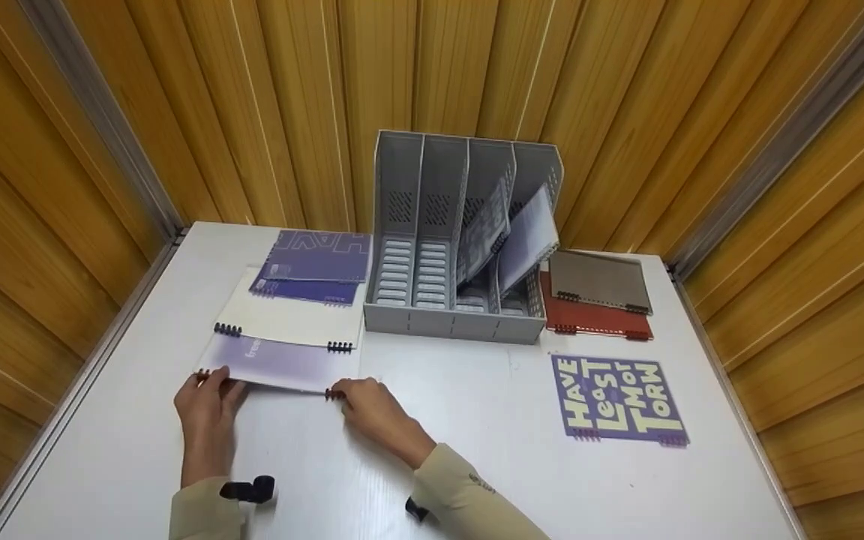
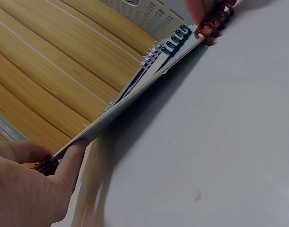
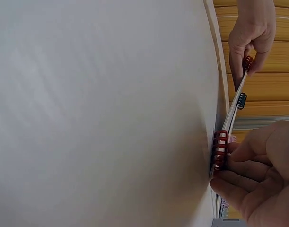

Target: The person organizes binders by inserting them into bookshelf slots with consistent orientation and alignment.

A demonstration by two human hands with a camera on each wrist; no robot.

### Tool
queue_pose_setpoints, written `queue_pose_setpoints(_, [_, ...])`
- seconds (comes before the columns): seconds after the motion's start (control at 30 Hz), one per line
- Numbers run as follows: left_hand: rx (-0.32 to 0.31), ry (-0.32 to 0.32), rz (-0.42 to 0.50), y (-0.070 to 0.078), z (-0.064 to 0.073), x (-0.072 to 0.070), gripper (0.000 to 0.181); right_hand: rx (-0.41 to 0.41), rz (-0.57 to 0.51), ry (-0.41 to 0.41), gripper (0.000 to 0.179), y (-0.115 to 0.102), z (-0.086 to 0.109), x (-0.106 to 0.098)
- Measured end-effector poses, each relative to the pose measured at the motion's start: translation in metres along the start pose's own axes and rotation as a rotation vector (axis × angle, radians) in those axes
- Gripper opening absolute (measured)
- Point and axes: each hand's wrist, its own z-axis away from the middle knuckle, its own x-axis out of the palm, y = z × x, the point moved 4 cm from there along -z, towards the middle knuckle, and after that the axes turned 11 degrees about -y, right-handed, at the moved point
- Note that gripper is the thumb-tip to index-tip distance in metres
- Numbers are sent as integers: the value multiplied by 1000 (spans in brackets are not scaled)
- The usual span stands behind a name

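Note:
A purple-and-white notebook (image 1: 289, 366) with red ring bindings lies at the front of the left-hand stack, its near edge tipped up off the table. My left hand (image 1: 208, 409) pinches its near left corner by the rings, thumb and fingers on either face in the left wrist view. At the near right corner, my right hand (image 1: 378, 411) holds the notebook beside the red rings (image 3: 220, 147). Just behind it is a cream notebook (image 1: 297, 315) with dark rings, partly overlapping the purple one. Two purple notebooks (image 1: 323, 257) rest farther back on the stack.
A grey four-slot file holder (image 1: 454, 325) stands at the back centre, with notebooks leaning in its two right slots. To its right lie a brown notebook (image 1: 601, 281) over a red one (image 1: 601, 322). A purple lettered notebook (image 1: 619, 397) lies nearer. Wood-patterned walls (image 1: 297, 112) surround the table.

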Motion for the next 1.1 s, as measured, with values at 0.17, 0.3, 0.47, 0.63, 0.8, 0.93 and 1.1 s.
queue_pose_setpoints(0.17, [-10, 35, -10, 0, 13, -10, 58, -2, 6, -32, 27, -9, 3, 2])
queue_pose_setpoints(0.3, [-1, 50, -7, 3, 21, -15, 57, -17, 14, -57, 29, -17, 4, 3])
queue_pose_setpoints(0.47, [66, 65, 27, 8, 32, -21, 47, -38, 23, -88, 27, -23, 3, 5])
queue_pose_setpoints(0.63, [121, 117, -92, 12, 41, -28, 51, -42, -10, -134, 29, -27, 2, 8])
queue_pose_setpoints(0.8, [142, 191, -187, 13, 46, -36, 53, -74, -49, -197, 33, -31, 2, 13])
queue_pose_setpoints(0.93, [142, 225, -198, 11, 48, -43, 55, -116, -37, -220, 34, -35, 5, 15])
queue_pose_setpoints(1.1, [126, 296, -248, 10, 53, -50, 56, -157, -31, -233, 33, -40, 6, 18])
